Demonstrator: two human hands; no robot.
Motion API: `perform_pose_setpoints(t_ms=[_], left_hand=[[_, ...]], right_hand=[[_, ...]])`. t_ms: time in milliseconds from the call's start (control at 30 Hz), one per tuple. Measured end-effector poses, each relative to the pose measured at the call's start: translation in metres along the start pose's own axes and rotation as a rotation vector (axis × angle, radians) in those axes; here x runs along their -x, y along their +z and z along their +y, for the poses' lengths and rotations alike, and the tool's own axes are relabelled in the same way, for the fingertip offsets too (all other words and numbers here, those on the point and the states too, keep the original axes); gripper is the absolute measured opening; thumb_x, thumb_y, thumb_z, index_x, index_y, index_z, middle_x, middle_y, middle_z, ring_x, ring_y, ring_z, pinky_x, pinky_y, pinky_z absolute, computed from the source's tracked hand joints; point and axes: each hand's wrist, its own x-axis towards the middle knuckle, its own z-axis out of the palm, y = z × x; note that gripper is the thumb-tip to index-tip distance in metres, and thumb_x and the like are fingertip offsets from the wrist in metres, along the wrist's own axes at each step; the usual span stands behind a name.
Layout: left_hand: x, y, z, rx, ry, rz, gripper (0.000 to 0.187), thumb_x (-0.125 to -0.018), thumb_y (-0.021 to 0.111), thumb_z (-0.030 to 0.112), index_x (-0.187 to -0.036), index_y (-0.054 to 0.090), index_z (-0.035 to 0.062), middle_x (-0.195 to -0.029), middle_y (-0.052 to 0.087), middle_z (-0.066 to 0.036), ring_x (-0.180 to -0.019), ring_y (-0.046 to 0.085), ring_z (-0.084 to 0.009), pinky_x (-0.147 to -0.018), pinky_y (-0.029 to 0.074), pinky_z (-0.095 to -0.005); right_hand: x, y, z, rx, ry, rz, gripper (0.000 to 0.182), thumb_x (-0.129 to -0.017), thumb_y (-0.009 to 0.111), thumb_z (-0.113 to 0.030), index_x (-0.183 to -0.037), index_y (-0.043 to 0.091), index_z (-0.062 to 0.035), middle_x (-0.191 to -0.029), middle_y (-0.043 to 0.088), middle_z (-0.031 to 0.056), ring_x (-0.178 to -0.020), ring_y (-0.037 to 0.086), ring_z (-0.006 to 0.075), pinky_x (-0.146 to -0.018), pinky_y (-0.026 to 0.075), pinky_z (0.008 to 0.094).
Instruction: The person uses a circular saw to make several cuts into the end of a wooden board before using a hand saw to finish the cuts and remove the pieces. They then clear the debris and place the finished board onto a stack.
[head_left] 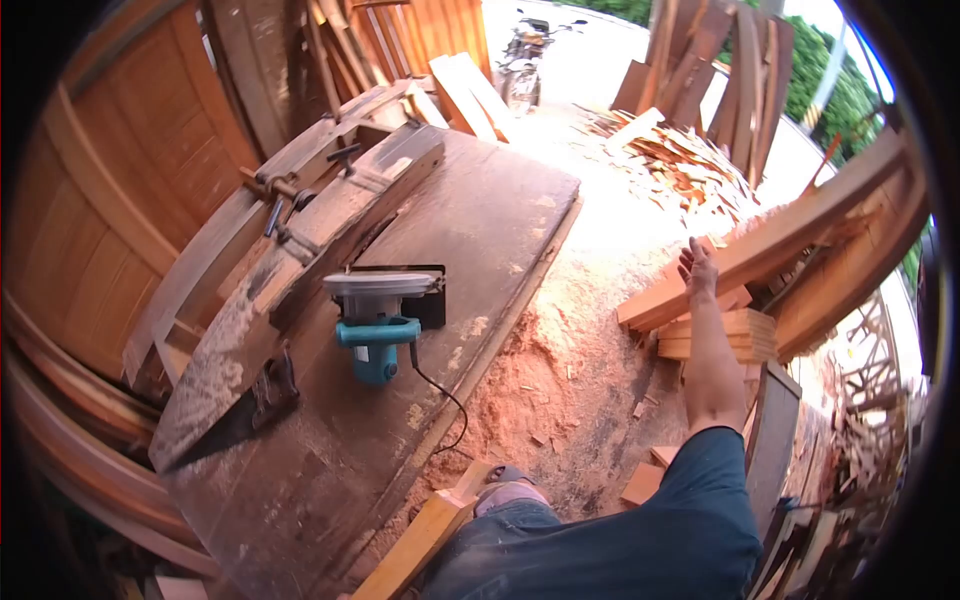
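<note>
My right hand (698, 268) reaches forward at the right, palm partly turned up and fingers apart, with nothing in them. Close beside it is a thick reddish timber beam (760, 250), which slopes up to the right over a short stack of cut boards (725, 335). My left hand is out of view. A squared length of wood (425, 545) slants up from the bottom edge in front of my body. On the workbench (480, 220) to the left rests a teal circular saw (375, 335), its base plate on edge and its cord trailing over the bench side.
A curved wooden piece with clamps (290, 240) lies along the bench's left side, near a dark handsaw (270, 395). Wooden doors (130, 190) lean at left. Sawdust (530, 370) covers the floor; offcuts (680, 160) are heaped ahead. A motorcycle (525, 60) stands beyond.
</note>
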Motion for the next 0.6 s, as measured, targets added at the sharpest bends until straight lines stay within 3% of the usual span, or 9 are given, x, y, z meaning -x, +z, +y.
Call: perform_pose_setpoints(t_ms=[133,200,267,333,367,433,500,567,600], left_hand=[[0.001,0.064,0.035,0.118,-0.036,0.163,0.057,-0.065,0.084,0.041,-0.110,0.065,0.0112,-0.093,0.071,-0.015,-0.093,0.066,-0.0388,-0.080,0.053,-0.0490],[0.005,0.087,0.058,0.262,0.085,0.301,0.047,-0.076,0.076,0.030,-0.118,0.061,0.0125,-0.096,0.070,-0.016,-0.091,0.066,-0.0402,-0.078,0.053,-0.0499],[0.013,0.110,0.080,0.288,-0.005,0.355,0.050,-0.074,0.077,0.028,-0.118,0.060,0.0122,-0.102,0.069,-0.013,-0.095,0.066,-0.0372,-0.080,0.052,-0.0481],[0.017,0.133,0.097,0.386,-0.040,0.371,0.050,-0.072,0.078,0.022,-0.117,0.059,0.0108,-0.099,0.067,-0.015,-0.096,0.065,-0.0375,-0.080,0.052,-0.0474],[0.014,0.155,0.100,0.417,-0.011,0.460,0.048,-0.069,0.078,0.017,-0.113,0.060,0.0084,-0.097,0.068,-0.015,-0.092,0.066,-0.0376,-0.079,0.052,-0.0475],[0.019,0.179,0.120,0.508,-0.070,0.500,0.044,-0.068,0.079,0.014,-0.108,0.061,0.0071,-0.094,0.069,-0.015,-0.090,0.067,-0.0381,-0.079,0.052,-0.0469],[0.017,0.217,0.129,0.570,-0.115,0.583,0.043,-0.068,0.079,0.015,-0.107,0.063,0.0073,-0.092,0.069,-0.015,-0.090,0.066,-0.0382,-0.079,0.052,-0.0470],[0.017,0.254,0.134,0.656,-0.159,0.662,0.042,-0.068,0.079,0.016,-0.106,0.064,0.0077,-0.091,0.069,-0.016,-0.090,0.066,-0.0384,-0.078,0.051,-0.0476],[0.018,0.270,0.138,0.717,-0.185,0.698,0.042,-0.068,0.079,0.016,-0.106,0.064,0.0079,-0.090,0.069,-0.016,-0.090,0.066,-0.0385,-0.077,0.051,-0.0482]], right_hand=[[0.065,0.086,-0.007,0.320,0.129,-0.891,0.045,-0.095,0.064,-0.039,-0.126,0.059,-0.0066,-0.108,0.066,0.0054,-0.100,0.061,0.0147,-0.084,0.049,0.0319],[0.130,0.099,0.006,0.448,0.204,-1.390,0.083,-0.081,0.075,-0.057,-0.142,0.048,-0.0062,-0.124,0.062,0.0118,-0.115,0.058,0.0215,-0.097,0.047,0.0374],[0.207,0.109,0.000,0.588,0.044,-1.633,0.121,-0.059,0.084,-0.068,-0.153,0.034,-0.0094,-0.144,0.050,0.0123,-0.134,0.045,0.0263,-0.110,0.034,0.0446],[0.252,0.113,0.004,0.557,-0.267,-1.796,0.097,-0.067,0.085,-0.053,-0.145,0.047,-0.0079,-0.133,0.059,0.0168,-0.123,0.056,0.0293,-0.099,0.044,0.0472],[0.261,0.121,0.002,0.665,-0.427,-1.894,0.103,-0.066,0.084,-0.056,-0.149,0.043,-0.0096,-0.141,0.054,0.0171,-0.131,0.051,0.0298,-0.104,0.040,0.0517],[0.286,0.139,-0.005,0.628,-0.742,-2.102,0.046,-0.084,0.070,-0.001,-0.129,0.060,0.0039,-0.127,0.064,0.0185,-0.114,0.062,0.0255,-0.096,0.050,0.0361],[0.284,0.155,0.003,0.900,-0.635,-2.369,0.042,-0.085,0.071,0.001,-0.126,0.062,-0.0002,-0.122,0.066,0.0142,-0.115,0.061,0.0250,-0.094,0.051,0.0369],[0.308,0.168,-0.004,0.838,-0.862,-2.563,0.038,-0.086,0.071,0.000,-0.123,0.063,0.0013,-0.121,0.066,0.0150,-0.111,0.062,0.0244,-0.089,0.054,0.0361],[0.316,0.170,-0.001,0.963,-0.445,-2.502,0.033,-0.087,0.071,-0.003,-0.118,0.065,0.0030,-0.115,0.067,0.0168,-0.103,0.064,0.0235,-0.083,0.055,0.0333]])
